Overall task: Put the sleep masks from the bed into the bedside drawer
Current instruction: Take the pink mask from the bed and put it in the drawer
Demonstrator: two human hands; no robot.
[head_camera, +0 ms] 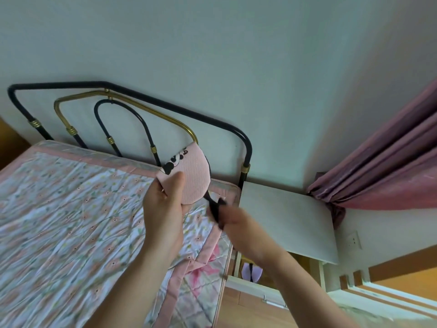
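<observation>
The left hand (165, 209) is raised over the bed, its thumb and fingers pinching the lower edge of a pink sleep mask (189, 176) that is folded into a half-round; the mask's turned-back flap shows a black-and-white cartoon print with a few dark letters, too small and folded to read; the right hand (233, 217) is blurred, just right of the mask, its fingers curled round the mask's black elastic strap (214, 207), which runs taut from the mask's lower rim into that grip; both hands hold the mask in the air above the near corner of the flowered pink quilt (71, 221) on the bed (222, 185); behind stands a black and brass metal headboard (132, 110); right of the bed is a white bedside table (288, 218), and beneath its top the drawer (238, 281) stands pulled open (a pale purple sleep mask (251, 272) with a dark strap already lies inside); a pink curtain (387, 162) hangs at the far right, with a wall socket (354, 240) below it
</observation>
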